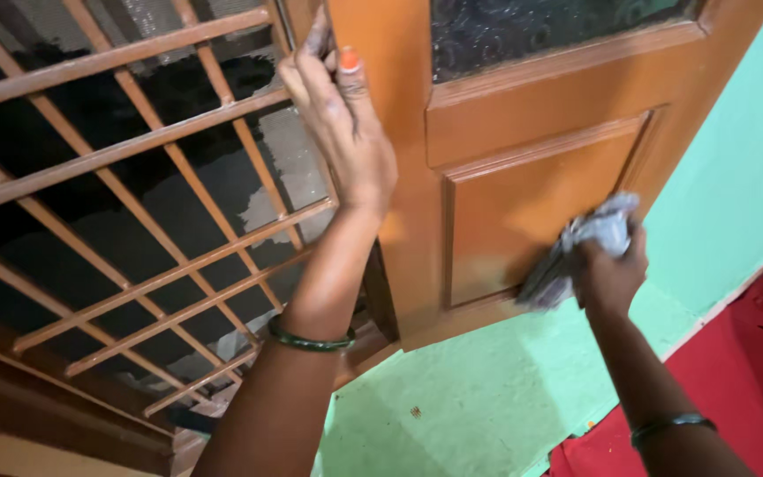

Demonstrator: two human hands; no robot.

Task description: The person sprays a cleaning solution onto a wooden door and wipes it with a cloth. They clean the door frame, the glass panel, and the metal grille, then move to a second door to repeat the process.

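My right hand [609,269], the nearer one, is clenched on a grey rag [580,243] pressed against the lower panel of the orange wooden shutter [523,190], while my left hand [339,115] grips its edge above-left beside the window grille [134,203].

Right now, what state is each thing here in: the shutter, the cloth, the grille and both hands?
Orange wooden window shutter: swung open.
Crumpled grey cloth: bunched, pressed on the shutter's lower panel.
Brown wooden window grille: fixed in place.
Left hand: gripping the shutter's edge.
Right hand: closed on the cloth.
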